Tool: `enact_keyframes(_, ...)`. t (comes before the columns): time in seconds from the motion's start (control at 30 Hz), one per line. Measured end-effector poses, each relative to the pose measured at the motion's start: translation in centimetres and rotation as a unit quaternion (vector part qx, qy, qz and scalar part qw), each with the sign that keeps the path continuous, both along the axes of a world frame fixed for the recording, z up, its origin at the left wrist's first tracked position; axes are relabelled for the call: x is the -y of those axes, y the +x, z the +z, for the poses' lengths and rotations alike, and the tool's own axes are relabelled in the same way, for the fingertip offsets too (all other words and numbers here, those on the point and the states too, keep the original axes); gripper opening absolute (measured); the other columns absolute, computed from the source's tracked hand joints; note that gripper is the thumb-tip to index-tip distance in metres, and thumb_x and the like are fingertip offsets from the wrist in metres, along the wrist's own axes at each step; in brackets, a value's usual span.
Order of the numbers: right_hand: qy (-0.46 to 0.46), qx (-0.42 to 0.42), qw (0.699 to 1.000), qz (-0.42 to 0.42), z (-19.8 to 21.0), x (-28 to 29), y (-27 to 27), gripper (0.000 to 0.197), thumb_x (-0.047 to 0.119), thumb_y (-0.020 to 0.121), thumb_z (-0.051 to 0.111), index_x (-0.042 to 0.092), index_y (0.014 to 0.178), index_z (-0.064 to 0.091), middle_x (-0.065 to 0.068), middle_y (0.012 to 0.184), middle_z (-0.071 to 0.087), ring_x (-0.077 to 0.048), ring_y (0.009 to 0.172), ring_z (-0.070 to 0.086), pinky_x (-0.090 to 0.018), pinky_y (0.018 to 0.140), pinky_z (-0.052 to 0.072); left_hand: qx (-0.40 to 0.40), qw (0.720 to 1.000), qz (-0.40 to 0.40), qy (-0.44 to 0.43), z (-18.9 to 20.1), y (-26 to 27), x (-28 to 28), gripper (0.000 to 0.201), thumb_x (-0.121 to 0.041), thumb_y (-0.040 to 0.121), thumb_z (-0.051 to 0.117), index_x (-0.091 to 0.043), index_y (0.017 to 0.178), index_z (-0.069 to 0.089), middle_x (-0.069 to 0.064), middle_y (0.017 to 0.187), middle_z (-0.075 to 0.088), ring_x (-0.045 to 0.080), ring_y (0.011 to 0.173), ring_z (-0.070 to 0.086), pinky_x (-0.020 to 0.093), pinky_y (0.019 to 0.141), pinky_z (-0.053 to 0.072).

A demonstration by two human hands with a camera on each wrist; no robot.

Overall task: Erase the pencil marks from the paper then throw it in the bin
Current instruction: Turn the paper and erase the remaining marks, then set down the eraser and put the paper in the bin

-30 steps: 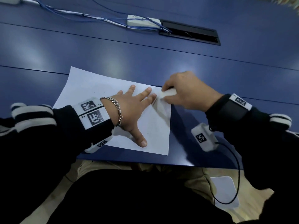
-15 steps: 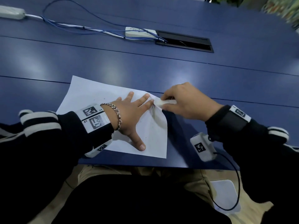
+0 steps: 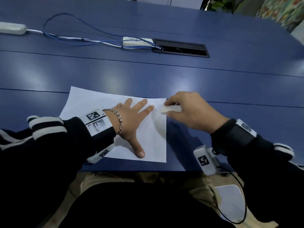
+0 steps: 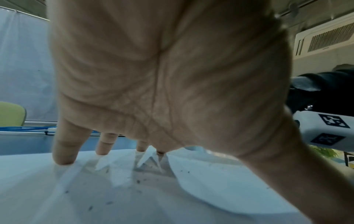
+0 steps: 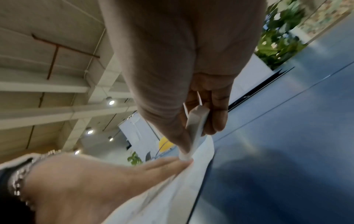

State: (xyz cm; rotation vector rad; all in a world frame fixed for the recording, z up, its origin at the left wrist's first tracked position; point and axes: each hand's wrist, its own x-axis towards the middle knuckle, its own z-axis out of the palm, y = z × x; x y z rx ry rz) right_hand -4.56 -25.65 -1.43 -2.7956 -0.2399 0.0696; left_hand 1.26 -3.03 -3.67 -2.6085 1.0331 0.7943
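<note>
- The white rectangular sheet of paper [image 3: 92, 102] is lying flat at the near edge of the dark blue table [image 3: 213, 86], turned a little askew; small dark specks are showing on its surface
- The left hand [image 3: 131, 119] is lying palm down on the sheet's right half, fingers straight and spread, thumb pointing to the near edge; it is grasping nothing, only pressing the paper; a silver chain bracelet [image 3: 119, 120] is sitting at its wrist
- The right hand [image 3: 192, 111] is pinching a small white oblong eraser [image 3: 171, 109] between thumb and curled fingers; the eraser's tip is touching the sheet's far right corner, just beside the left fingertips [image 5: 172, 162]
- Farther off, a white power strip [image 3: 137, 41] with blue cables [image 3: 85, 41] is lying left of a black cable hatch [image 3: 181, 48]
</note>
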Motion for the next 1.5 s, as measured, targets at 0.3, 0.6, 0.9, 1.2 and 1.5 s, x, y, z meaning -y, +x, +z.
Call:
enact_keyframes(0.3, -0.074, -0.003, 0.997, 0.009, -1.0, -1.0, 5.0, 0.025, 0.030, 0.090, 0.064, 0.023, 0.111, 0.075, 0.001, 0.106, 0.071, -0.023, 0.102, 0.062, -0.038, 0.089, 0.051, -0.010, 1.000, 0.007, 0.006, 0.0, 0.1, 0.0, 0.175, -0.095, 0.034, 0.078, -0.036, 0.157, -0.030, -0.017, 0.166, -0.035, 0.039, 0.158, -0.012, 0.058, 0.127, 0.013)
enact_keyframes(0.6, 0.014, -0.040, 0.994, -0.101, 1.5, 4.1, -0.5, 0.022, 0.042, 0.095, 0.067, 0.025, 0.107, 0.073, 0.008, 0.099, 0.072, -0.017, 0.095, 0.065, -0.031, 0.082, 0.048, 0.025, 0.985, 0.059, -0.160, 3.8, 2.8, -7.1, 0.128, -0.109, 0.058, 0.036, -0.050, 0.161, -0.010, -0.008, 0.175, -0.008, 0.021, 0.161, -0.003, 0.052, 0.129, 0.006)
enact_keyframes(0.9, -0.047, -0.065, 0.985, -0.151, -1.5, 6.3, -3.9, 0.015, 0.026, 0.090, 0.071, 0.024, 0.105, 0.067, 0.000, 0.106, 0.068, -0.021, 0.095, 0.060, -0.032, 0.077, 0.044, 0.030, 0.937, 0.293, -0.189, 4.7, 3.3, -18.1, 0.076, -0.075, 0.083, 0.059, -0.037, 0.148, 0.053, -0.004, 0.140, 0.060, 0.015, 0.114, 0.057, 0.032, 0.101, 0.036)
enact_keyframes(1.2, 0.274, -0.141, 0.935, -0.178, -1.2, -0.6, -6.8, 0.046, 0.036, 0.092, 0.073, 0.020, 0.133, 0.061, 0.009, 0.123, 0.067, -0.011, 0.099, 0.071, -0.032, 0.092, 0.056, -0.012, 0.884, 0.419, -0.204, 2.3, 2.6, -20.4, 0.065, -0.045, 0.099, 0.067, -0.016, 0.152, 0.044, 0.010, 0.122, 0.070, 0.026, 0.090, 0.068, 0.040, 0.090, 0.055)
enact_keyframes(1.5, 0.570, -0.206, 0.745, -0.277, -0.6, -1.8, -7.2, 0.038, 0.011, 0.090, 0.074, 0.002, 0.123, 0.057, -0.012, 0.110, 0.070, -0.031, 0.090, 0.073, -0.038, 0.071, 0.057, -0.111, 0.759, 0.527, -0.366, 0.8, 0.9, -19.1, 0.071, -0.025, 0.096, 0.074, -0.018, 0.157, 0.037, 0.018, 0.101, 0.062, 0.023, 0.084, 0.058, 0.035, 0.072, 0.053)
